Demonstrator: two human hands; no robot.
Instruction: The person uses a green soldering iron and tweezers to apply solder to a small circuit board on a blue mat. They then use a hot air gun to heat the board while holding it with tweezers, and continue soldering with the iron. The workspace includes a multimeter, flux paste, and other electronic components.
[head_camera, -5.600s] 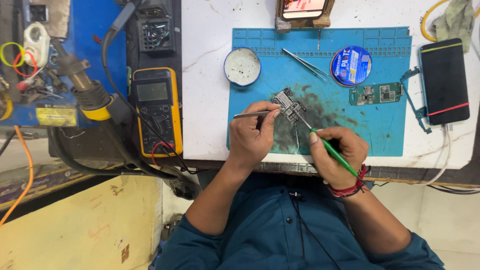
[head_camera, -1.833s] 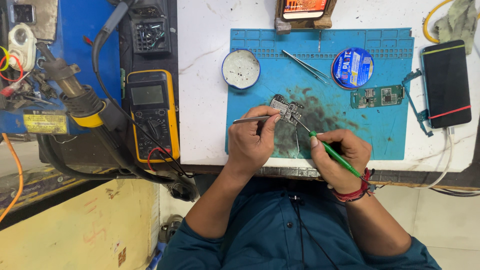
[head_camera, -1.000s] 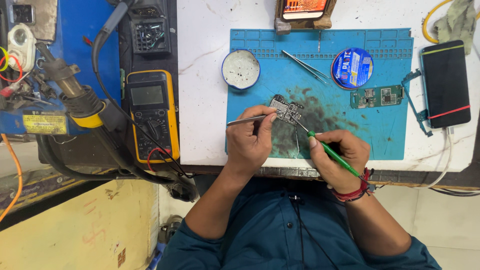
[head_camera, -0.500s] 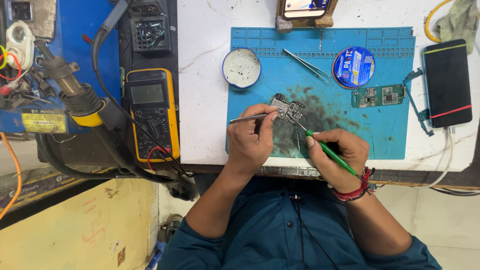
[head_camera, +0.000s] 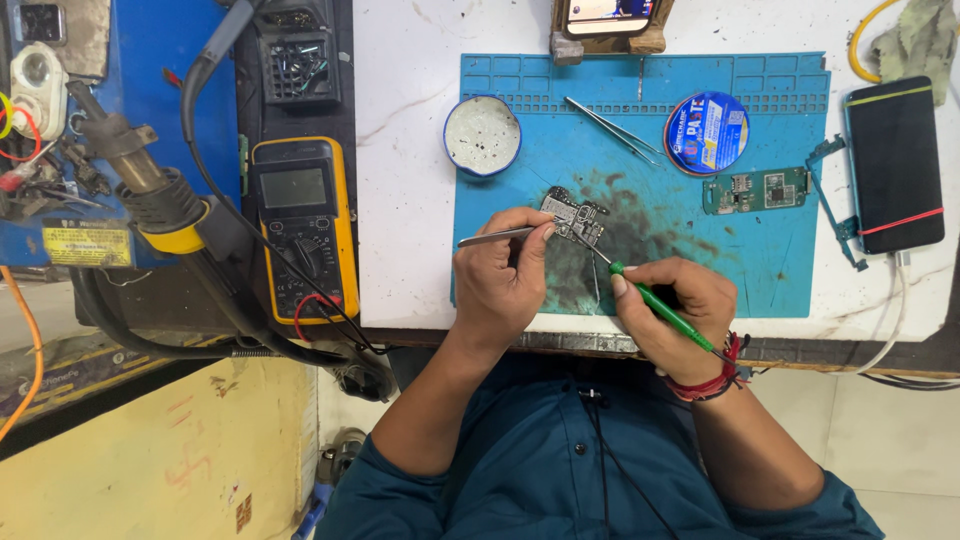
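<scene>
A small circuit board (head_camera: 574, 214) lies on the blue work mat (head_camera: 640, 130), on a dark stained patch. My left hand (head_camera: 500, 275) grips metal tweezers (head_camera: 495, 237) whose tips meet the board's left edge. My right hand (head_camera: 672, 310) holds a green-handled tool (head_camera: 655, 300), its thin metal tip touching the board's lower right side. Both hands rest near the mat's front edge.
On the mat lie a second pair of tweezers (head_camera: 610, 127), a blue round tin (head_camera: 706, 133) and a green circuit board (head_camera: 755, 189). An open white tin (head_camera: 482, 135), a yellow multimeter (head_camera: 303, 228), a black phone (head_camera: 892, 163) and a hot-air handle (head_camera: 150, 195) stand around.
The hands and tools stay on the small board. The tweezers have tilted slightly and the green tool's tip has shifted a little along the board.
</scene>
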